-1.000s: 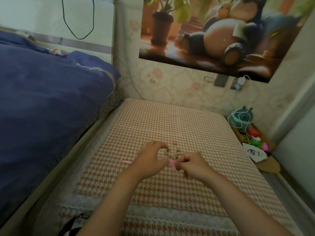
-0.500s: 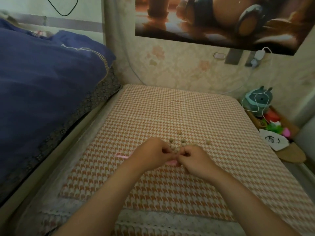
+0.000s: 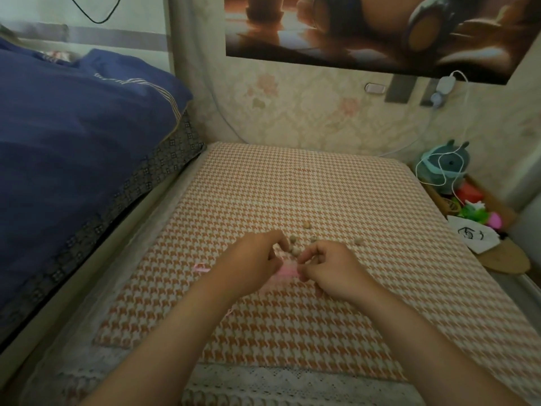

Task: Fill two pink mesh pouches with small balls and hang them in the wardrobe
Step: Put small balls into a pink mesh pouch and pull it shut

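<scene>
Between the two hands, low on the orange houndstooth mat [image 3: 292,186], I record the pink mesh pouch [image 3: 288,271]: a small, flat strip of pale pink, mostly covered. The left hand [image 3: 251,265] curls over its left end; the right hand [image 3: 330,269] pinches its right edge with bent fingers. A pink drawstring [image 3: 202,268] trails on the mat left of the left hand. Small tan balls [image 3: 295,250] lie loose just beyond both hands. Pouch contents: I cannot tell.
</scene>
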{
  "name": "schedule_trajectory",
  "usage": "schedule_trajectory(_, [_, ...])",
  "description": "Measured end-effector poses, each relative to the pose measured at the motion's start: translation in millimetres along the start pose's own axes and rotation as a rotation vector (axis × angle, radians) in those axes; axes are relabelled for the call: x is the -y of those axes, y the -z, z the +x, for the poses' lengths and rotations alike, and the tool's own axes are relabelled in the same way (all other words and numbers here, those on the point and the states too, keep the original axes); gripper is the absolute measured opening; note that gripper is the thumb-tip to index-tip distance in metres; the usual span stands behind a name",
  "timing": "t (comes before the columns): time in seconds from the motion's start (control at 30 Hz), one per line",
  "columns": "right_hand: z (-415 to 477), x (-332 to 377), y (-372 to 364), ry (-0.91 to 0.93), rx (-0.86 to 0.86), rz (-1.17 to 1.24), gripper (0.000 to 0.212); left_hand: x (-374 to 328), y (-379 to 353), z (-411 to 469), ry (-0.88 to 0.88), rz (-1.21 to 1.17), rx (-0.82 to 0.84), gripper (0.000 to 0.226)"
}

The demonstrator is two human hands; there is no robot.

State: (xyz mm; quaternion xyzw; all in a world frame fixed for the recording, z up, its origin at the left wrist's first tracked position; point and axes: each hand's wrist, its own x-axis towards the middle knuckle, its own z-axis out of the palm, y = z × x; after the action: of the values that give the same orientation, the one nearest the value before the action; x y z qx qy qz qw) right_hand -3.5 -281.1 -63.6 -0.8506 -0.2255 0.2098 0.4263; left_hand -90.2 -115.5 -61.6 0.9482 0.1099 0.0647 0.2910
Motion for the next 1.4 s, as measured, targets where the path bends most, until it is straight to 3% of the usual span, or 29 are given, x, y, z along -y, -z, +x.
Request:
schedule_trajectory(0.13, [2.2,-8.1,6.9,0.193,-0.021,-0.204,0.019,-6.7,-0.6,0.4,-0.054,0.076,0.004,0.015])
schedule_trajectory(0.27, [-6.3,-7.0,11.5,0.304,0.047,-0.392,0.028,-5.4,-1.2,3.1,-0.054,0.047,0.054,0.029])
schedule_trajectory(0.5, [-5.9,-6.7,15.1,0.449,-0.005,-0.652,0.017,-2.4,1.2,2.9,-0.075,-0.019,0.094,0.033])
schedule_trajectory(0.67, [-3.4,-4.3,18.6,0.495,-0.045,-0.555,0.006,-6.0,3.1,-2.3,-0.094,-0.031,0.143,0.023])
schedule_trajectory(0.8, [-5.4,-6.6,20.6,0.505,0.017,-0.470,0.003,-7.9,-1.2,-3.8,-0.220,-0.018,0.114,0.011])
schedule_trajectory(0.9, [-4.1,-7.5,21.7,0.489,0.055,-0.428,0.010,-6.7,1.6,-3.0,-0.232,-0.060,0.127,0.005])
schedule_trajectory(1.2, [-4.9,-5.3,27.4,0.451,0.112,-0.677,0.013,-4.4,7.7,-1.3,-0.220,0.033,0.165,0.010])
schedule_trajectory(1.4, [-8.5,-7.3,22.7,0.415,0.213,-0.500,0.011,-4.7,6.3,-2.5,-0.257,-0.013,0.148,0.011])
